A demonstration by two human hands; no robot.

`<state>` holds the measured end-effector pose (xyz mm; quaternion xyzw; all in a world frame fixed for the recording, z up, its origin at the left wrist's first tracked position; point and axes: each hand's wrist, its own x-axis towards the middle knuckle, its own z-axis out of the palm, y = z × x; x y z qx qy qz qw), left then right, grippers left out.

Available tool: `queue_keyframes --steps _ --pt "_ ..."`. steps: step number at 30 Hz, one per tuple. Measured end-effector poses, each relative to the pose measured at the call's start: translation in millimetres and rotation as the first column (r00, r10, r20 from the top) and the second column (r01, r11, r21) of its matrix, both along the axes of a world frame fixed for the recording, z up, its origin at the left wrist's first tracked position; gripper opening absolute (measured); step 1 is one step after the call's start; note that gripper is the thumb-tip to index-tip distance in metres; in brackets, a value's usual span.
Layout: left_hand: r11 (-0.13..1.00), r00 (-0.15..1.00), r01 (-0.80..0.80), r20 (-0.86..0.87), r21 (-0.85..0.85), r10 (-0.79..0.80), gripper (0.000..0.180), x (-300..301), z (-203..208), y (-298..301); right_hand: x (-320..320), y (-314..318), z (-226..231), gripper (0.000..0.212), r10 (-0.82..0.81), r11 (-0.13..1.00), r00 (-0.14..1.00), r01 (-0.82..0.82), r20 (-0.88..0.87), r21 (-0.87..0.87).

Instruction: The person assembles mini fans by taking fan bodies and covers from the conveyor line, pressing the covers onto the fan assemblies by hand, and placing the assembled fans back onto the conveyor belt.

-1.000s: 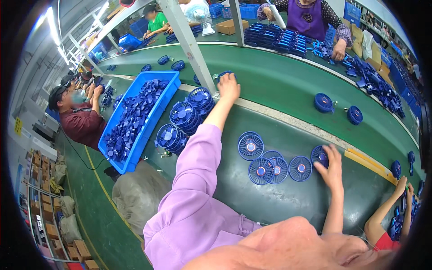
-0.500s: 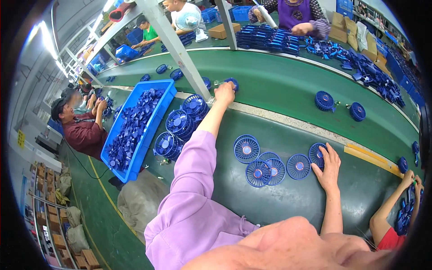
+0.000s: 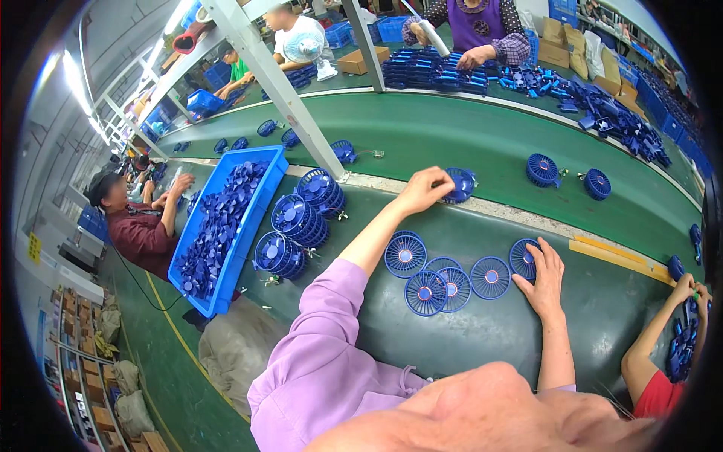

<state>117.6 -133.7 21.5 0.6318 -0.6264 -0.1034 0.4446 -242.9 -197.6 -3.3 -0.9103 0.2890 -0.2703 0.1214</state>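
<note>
At the near edge of the green conveyor belt (image 3: 482, 135) we have our left hand (image 3: 423, 188) extended forward, its fingers clenched around a blue fan assembly (image 3: 459, 184) — a round caged unit that sits right on the pale strip dividing the belt from the dark worktop (image 3: 467, 339). Our left arm wears a lilac sleeve (image 3: 324, 354) pushed up to the elbow. Our right hand (image 3: 544, 279) lies flat and spread on the worktop, fingertips pressing the rightmost blue fan grille (image 3: 523, 258); it grasps nothing, it only rests on that part. Four more flat grilles lie just beside it in a loose cluster: one at the upper left (image 3: 404, 255), two overlapping in the middle (image 3: 425, 292) (image 3: 454, 288) and one next to the touched grille (image 3: 490, 277). To our left, three stacks of caged fan housings (image 3: 297, 218) stand between the cluster and a blue plastic bin (image 3: 260, 207) filled with small blue fan blades (image 3: 215, 226). Further out on the belt, two more fan assemblies (image 3: 542, 169) (image 3: 597, 183) lie well apart from our hands, and another one (image 3: 343, 151) lies near a slanted grey frame post (image 3: 279, 83). Other people work nearby — one in a dark red shirt (image 3: 139, 233) at the left, one in a purple apron (image 3: 474, 26) across the belt beside heaps of blue parts (image 3: 602, 105), and a person's hands (image 3: 689, 290) at the lower right.
</note>
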Motion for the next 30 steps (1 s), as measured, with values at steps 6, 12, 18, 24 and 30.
queue_keyframes --steps 6,12,18,24,30 --pt "0.946 0.916 -0.310 0.296 0.095 0.270 0.039 11.6 -4.7 -28.9 -2.1 2.7 1.1 0.072 0.009 1.000 1.000 -0.009 0.022 -0.003" --pt "0.911 0.932 -0.331 0.235 0.246 0.275 0.027 1.4 -20.0 -34.0 -0.4 1.6 0.2 0.073 0.030 0.999 0.998 -0.032 0.061 0.027" --pt "0.944 0.935 -0.326 -0.164 -0.055 0.313 0.024 -44.3 -11.4 -9.9 4.5 -2.0 12.8 0.074 0.013 0.969 0.941 -0.095 0.338 0.226" --pt "0.995 0.500 -0.080 -0.866 -0.061 -0.013 0.038 -98.8 2.1 19.6 64.0 35.4 73.1 0.085 0.239 0.966 0.904 -0.258 0.355 0.005" --pt "0.947 -0.228 0.202 -0.952 -0.250 -0.203 0.057 -128.9 14.5 26.0 91.3 47.4 78.5 0.088 0.218 0.976 0.944 -0.215 0.248 -0.041"
